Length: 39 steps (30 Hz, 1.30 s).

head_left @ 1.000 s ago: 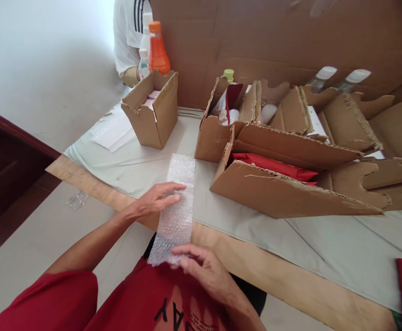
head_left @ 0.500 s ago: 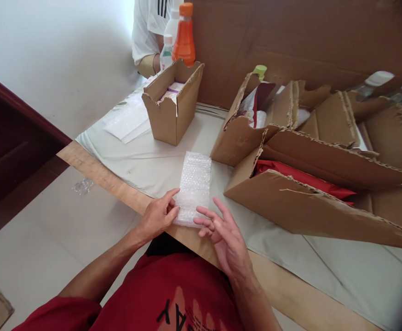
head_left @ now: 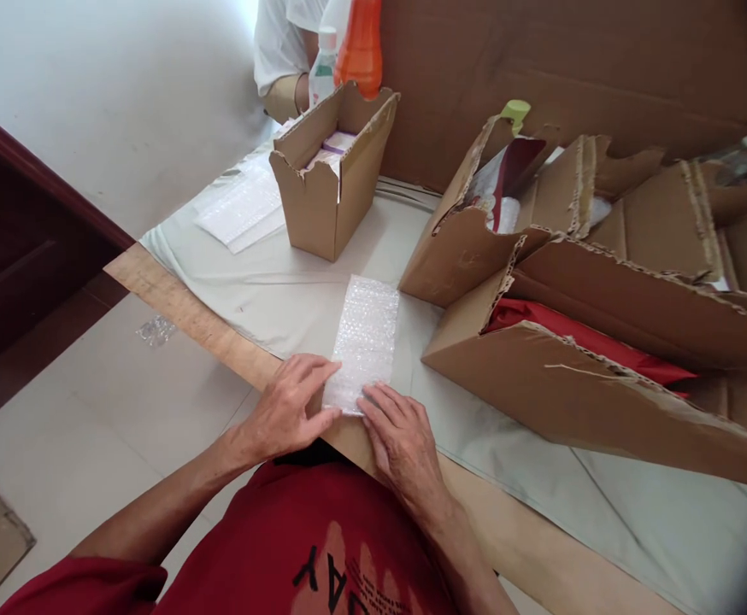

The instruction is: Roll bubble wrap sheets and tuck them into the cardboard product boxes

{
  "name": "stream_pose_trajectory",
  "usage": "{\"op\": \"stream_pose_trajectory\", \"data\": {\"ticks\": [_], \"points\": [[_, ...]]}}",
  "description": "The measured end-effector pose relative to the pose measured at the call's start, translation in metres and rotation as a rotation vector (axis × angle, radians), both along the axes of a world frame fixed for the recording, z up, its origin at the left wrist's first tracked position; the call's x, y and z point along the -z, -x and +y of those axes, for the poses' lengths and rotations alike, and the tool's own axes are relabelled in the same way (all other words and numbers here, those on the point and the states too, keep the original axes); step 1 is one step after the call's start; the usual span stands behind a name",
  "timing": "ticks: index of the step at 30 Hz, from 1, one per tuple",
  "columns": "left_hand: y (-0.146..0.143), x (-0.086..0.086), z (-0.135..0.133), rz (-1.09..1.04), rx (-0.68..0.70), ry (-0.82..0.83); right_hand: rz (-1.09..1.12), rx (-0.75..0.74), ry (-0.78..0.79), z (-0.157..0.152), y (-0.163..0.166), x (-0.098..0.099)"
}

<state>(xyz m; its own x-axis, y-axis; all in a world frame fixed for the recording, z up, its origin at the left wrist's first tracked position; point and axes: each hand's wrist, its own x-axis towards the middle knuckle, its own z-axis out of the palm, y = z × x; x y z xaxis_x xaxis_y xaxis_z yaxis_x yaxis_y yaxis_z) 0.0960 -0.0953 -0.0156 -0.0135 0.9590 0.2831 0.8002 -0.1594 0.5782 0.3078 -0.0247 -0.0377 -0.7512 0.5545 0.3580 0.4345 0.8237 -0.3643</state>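
Note:
A flat, clear bubble wrap pouch lies on the cloth-covered table with its short near end close to the wooden edge. My left hand is at its lower left corner, with thumb and forefinger apart and their tips touching the side and near edge. On the lower right corner rests my right hand, palm down, its fingers lying close together over the wrap. The right thumb is partly hidden under that hand. Whether anything is inside the pouch, I cannot tell.
Beyond the pouch stands a cardboard box with small packets inside. More bubble wrap lies left of it. Divided cardboard bins fill the right side, one with a red packet. A person's sleeve and an orange bottle are behind.
My right hand has come down from above the pouch onto its near right corner. My left fingers have spread and stay at the left edge. The view has shifted slightly.

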Motion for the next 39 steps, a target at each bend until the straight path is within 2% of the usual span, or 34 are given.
{"op": "stream_pose_trajectory", "data": {"ticks": [3, 5, 7, 10, 12, 15, 18, 21, 23, 26, 30, 33, 36, 39], "points": [[-0.004, -0.002, -0.008, -0.054, 0.12, 0.017, 0.016, -0.019, 0.128, 0.006, 0.0, -0.009], [-0.006, 0.001, -0.007, -0.112, 0.07, 0.051, 0.039, 0.021, 0.189, 0.01, 0.0, -0.014], [-0.008, 0.005, -0.001, -0.14, -0.022, 0.07, 0.096, 0.105, 0.15, 0.012, -0.001, -0.016], [-0.009, 0.011, 0.01, -0.092, -0.102, 0.065, 0.194, 0.209, -0.001, 0.008, -0.005, -0.015], [-0.009, 0.013, 0.014, -0.044, -0.113, 0.051, 0.191, 0.183, -0.038, 0.004, -0.008, -0.012], [-0.01, 0.015, 0.016, 0.018, -0.122, 0.049, 0.066, 0.077, -0.025, 0.001, -0.006, -0.004], [-0.01, 0.013, 0.012, 0.054, -0.136, 0.007, -0.004, 0.049, -0.031, 0.007, 0.001, 0.001], [-0.008, 0.009, 0.005, 0.045, -0.036, -0.054, 0.041, 0.056, 0.006, 0.014, 0.004, -0.003], [-0.007, 0.007, 0.001, -0.004, 0.048, -0.051, 0.075, 0.049, 0.097, 0.016, 0.002, -0.01], [-0.004, 0.007, 0.005, -0.098, 0.039, -0.008, 0.093, 0.093, 0.184, 0.018, -0.004, -0.017], [0.001, 0.015, 0.026, -0.028, -0.057, 0.048, 0.097, 0.219, 0.019, 0.016, -0.006, -0.016], [0.003, 0.018, 0.034, 0.039, -0.088, 0.001, 0.022, 0.146, -0.051, 0.013, -0.002, -0.012], [0.003, 0.015, 0.026, 0.036, 0.012, -0.077, -0.021, 0.097, -0.048, 0.012, 0.002, -0.009], [0.002, 0.007, 0.013, -0.024, 0.123, -0.073, 0.027, 0.103, 0.027, 0.01, 0.0, -0.011]]}}
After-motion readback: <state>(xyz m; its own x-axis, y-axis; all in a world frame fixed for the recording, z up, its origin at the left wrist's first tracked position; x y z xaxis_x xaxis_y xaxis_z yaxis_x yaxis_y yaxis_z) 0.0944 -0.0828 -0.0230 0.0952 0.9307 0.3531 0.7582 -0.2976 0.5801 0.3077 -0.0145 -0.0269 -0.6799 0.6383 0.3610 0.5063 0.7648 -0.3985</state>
